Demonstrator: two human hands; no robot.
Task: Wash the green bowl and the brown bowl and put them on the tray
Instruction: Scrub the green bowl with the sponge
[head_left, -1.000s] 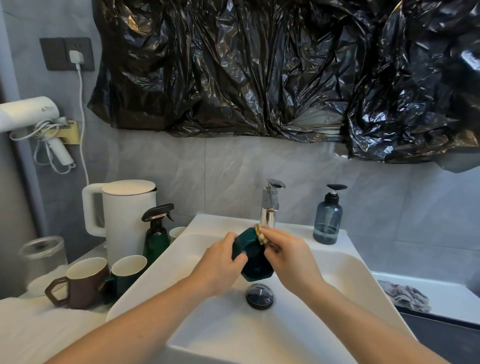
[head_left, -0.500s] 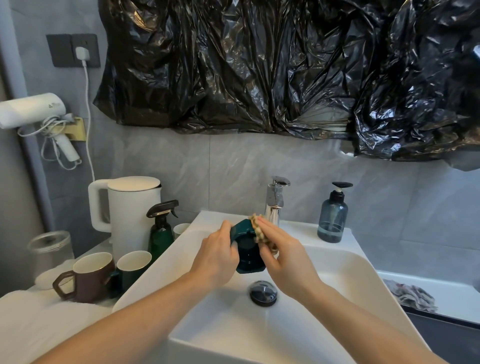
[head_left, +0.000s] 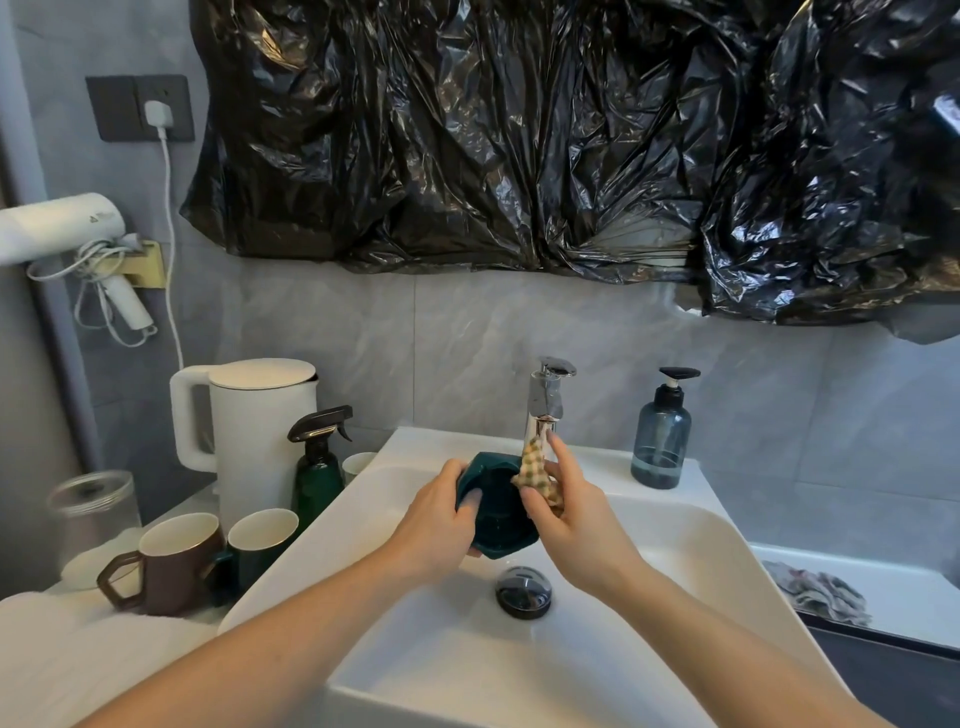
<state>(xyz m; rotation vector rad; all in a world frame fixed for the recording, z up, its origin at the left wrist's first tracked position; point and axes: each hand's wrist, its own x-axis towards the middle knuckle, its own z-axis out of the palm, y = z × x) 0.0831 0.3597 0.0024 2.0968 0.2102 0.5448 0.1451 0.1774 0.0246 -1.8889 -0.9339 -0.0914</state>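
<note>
Dark green glaze is what I see first: my left hand (head_left: 441, 519) grips the green bowl (head_left: 496, 512) by its left rim, fingers curled over the edge and into the hollow. The bowl is tilted on its side with the opening turned towards me, held in the air over the white sink (head_left: 675, 545), just below the faucet (head_left: 545, 402) and above the round chrome drain plug (head_left: 523, 591). Its outside is faceted, with angular corners along the lower rim, and the inside is dark and glossy. My right hand (head_left: 571, 512) pinches a checked beige cloth (head_left: 535, 467) between thumb and fingers and presses it against the bowl's right rim; the forefinger points up beside the spout.

Outward from there, a blue-grey soap dispenser (head_left: 661, 441) stands on the sink's back ledge to the right of the faucet. On the surface to the left of the sink stand a green spray bottle (head_left: 318, 467), a white kettle (head_left: 260, 421), a brown mug (head_left: 166, 561) and a green mug (head_left: 260, 540) side by side, and a glass jar (head_left: 93, 512) further left. A white hair dryer (head_left: 62, 228) hangs on the wall above them. Crumpled black plastic sheeting (head_left: 519, 135) covers the wall above the sink. A bunched grey rag (head_left: 815, 592) lies on the ledge to the far right.
</note>
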